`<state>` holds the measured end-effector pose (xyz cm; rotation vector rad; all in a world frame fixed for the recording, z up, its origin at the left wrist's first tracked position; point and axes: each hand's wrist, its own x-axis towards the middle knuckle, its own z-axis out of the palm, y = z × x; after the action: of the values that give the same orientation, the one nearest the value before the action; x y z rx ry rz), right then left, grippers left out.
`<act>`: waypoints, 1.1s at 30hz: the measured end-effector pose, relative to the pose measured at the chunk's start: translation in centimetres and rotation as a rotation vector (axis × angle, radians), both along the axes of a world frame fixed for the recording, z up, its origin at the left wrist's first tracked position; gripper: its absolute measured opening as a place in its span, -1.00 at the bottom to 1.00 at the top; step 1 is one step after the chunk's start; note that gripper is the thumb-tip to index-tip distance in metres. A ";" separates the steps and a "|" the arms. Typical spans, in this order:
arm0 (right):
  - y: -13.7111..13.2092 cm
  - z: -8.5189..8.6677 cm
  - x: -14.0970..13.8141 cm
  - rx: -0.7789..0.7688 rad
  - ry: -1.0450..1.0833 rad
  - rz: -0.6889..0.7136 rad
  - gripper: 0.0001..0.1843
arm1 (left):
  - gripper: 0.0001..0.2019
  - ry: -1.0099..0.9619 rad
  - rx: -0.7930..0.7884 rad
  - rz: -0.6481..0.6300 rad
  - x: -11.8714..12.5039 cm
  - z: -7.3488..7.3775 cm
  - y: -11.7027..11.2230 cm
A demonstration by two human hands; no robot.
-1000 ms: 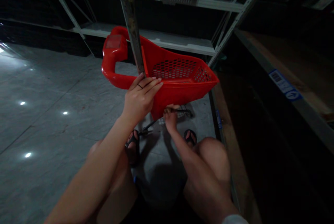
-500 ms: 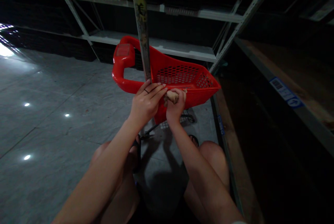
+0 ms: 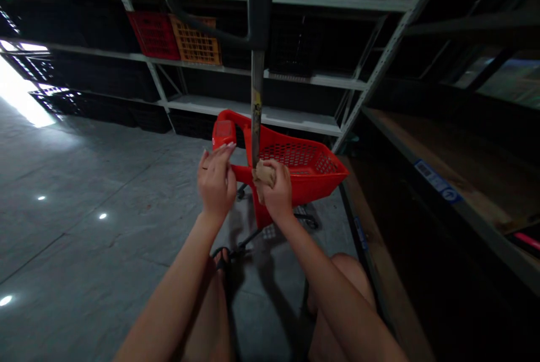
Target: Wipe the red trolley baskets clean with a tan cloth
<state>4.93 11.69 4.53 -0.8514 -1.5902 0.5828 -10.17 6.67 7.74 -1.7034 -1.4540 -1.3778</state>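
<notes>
A crumpled light-brown wad (image 3: 266,175), paper or cloth, is gripped in my right hand (image 3: 278,193) beside the lower part of a worn metal pole (image 3: 256,108). The pole is topped by a dark loop handle (image 3: 259,7). Its lower end is hidden behind the wad and my right hand. To the left, my left hand (image 3: 217,182) is raised with fingers stretched out and nothing held. It is in front of the handle of the red plastic shopping cart (image 3: 310,190) and partly covers it; whether it touches is unclear.
White metal shelving (image 3: 304,120) stands behind the cart, bearing a red crate (image 3: 154,35), an orange crate (image 3: 196,41) and several others. Along the right side runs a low wooden shelf (image 3: 434,142) with blue labels. Grey floor (image 3: 105,260) extends left.
My left hand has moved left, away from the wad and pole. My right hand has brought the wad against the pole. The view has tilted up, showing the pole's dark handle and more crates.
</notes>
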 end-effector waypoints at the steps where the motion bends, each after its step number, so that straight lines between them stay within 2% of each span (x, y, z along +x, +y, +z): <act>1: 0.2 0.8 -0.7 -0.010 0.006 0.029 -0.58 | -0.59 0.012 -0.037 0.013 -0.5 0.4 0.2; 5: 0.7 2.4 -3.1 -0.069 0.140 0.018 -0.48 | -0.72 0.231 -0.297 -0.011 -1.7 1.1 1.1; 7: 1.1 4.0 -3.7 -0.039 0.157 0.002 -0.50 | -0.75 0.277 -0.375 0.031 -1.5 1.3 0.9; 9: 1.7 6.8 -3.9 0.028 0.138 -0.010 -0.52 | -0.77 0.305 -0.406 0.059 -1.1 1.6 0.3; 13: 2.9 14.1 -3.6 0.214 0.147 -0.041 -0.51 | -0.74 0.385 -0.421 0.088 0.6 1.9 -1.5; 15: 3.0 16.7 -3.4 0.271 0.180 -0.050 -0.50 | -0.74 0.423 -0.450 0.149 1.8 1.8 -2.2; 16: 2.8 17.3 -3.3 0.277 0.194 -0.049 -0.49 | -0.76 0.429 -0.466 0.191 2.5 1.7 -2.5; 17: 2.6 17.3 -3.1 0.265 0.204 -0.043 -0.47 | -0.77 0.429 -0.481 0.232 3.3 1.5 -2.8; 19: 1.6 15.7 -2.5 0.195 0.215 -0.034 -0.44 | -0.78 0.411 -0.504 0.302 4.9 1.4 -3.3; 21: 0.2 12.2 -1.3 0.081 0.187 -0.042 -0.48 | -0.77 0.399 -0.529 0.331 6.6 1.4 -3.8; 24: -2.1 6.5 1.5 -0.075 0.081 -0.050 -0.71 | -0.75 0.403 -0.579 0.309 8.9 1.7 -4.8; 26: -3.1 4.7 3.5 -0.117 0.035 -0.051 -0.82 | -0.75 0.420 -0.610 0.233 10.0 2.0 -5.5; 27: -3.3 4.8 4.4 -0.120 0.030 -0.061 -0.85 | -0.76 0.434 -0.624 0.171 10.4 2.3 -5.8; 29: -2.9 6.9 5.9 -0.107 0.039 -0.099 -0.86 | -0.76 0.477 -0.663 -0.010 10.7 2.9 -6.2; 31: -1.4 10.9 7.2 -0.058 0.063 -0.145 -0.79 | -0.72 0.518 -0.670 -0.191 10.3 3.9 -6.1; 33: 0.4 15.4 8.7 0.081 0.093 -0.180 -0.71 | -0.63 0.514 -0.623 -0.273 9.4 4.9 -5.6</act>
<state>13.58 12.14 19.91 -0.8828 -1.4260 0.4211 -0.73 1.04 12.68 -2.4854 -1.4538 -0.5219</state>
